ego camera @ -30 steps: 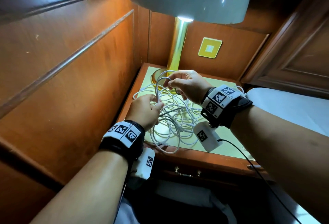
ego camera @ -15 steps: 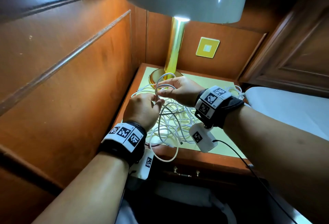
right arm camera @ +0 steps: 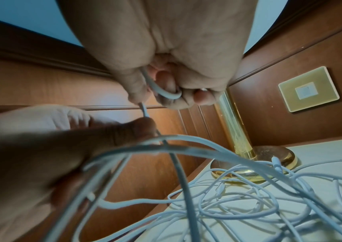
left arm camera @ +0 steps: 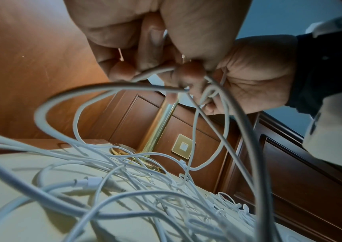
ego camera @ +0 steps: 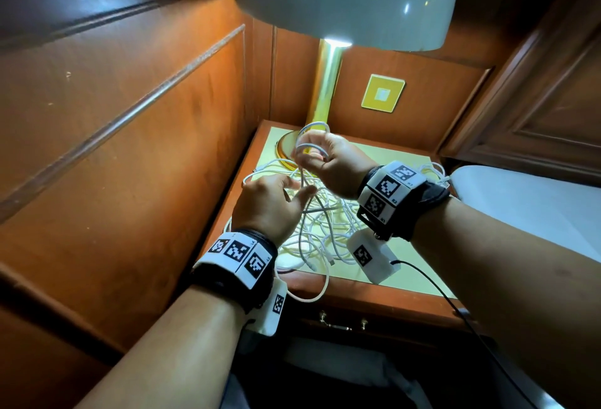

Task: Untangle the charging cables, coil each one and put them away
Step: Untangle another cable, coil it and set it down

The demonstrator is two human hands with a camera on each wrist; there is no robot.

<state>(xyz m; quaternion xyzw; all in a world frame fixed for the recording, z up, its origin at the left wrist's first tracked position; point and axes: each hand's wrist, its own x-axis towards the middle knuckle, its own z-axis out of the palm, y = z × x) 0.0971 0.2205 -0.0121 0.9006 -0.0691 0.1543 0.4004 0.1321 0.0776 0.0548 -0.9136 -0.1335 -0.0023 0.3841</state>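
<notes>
Above a bedside table point(ego camera: 419, 282) strewn with tangled white cables point(ego camera: 320, 229), the left hand point(ego camera: 268, 205) pinches one cable point(ego camera: 302, 177) running up to the right hand point(ego camera: 331, 164), which grips its small coil point(ego camera: 309, 143) before a brass lamp point(ego camera: 325, 86).

Black wristbands point(ego camera: 419, 210) with checkered white marker blocks point(ego camera: 239, 254), bare forearms.

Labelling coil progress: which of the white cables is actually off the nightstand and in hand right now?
The one looped in the right hand, its strand running down through the left hand. The other cables lie tangled on the nightstand.
</notes>
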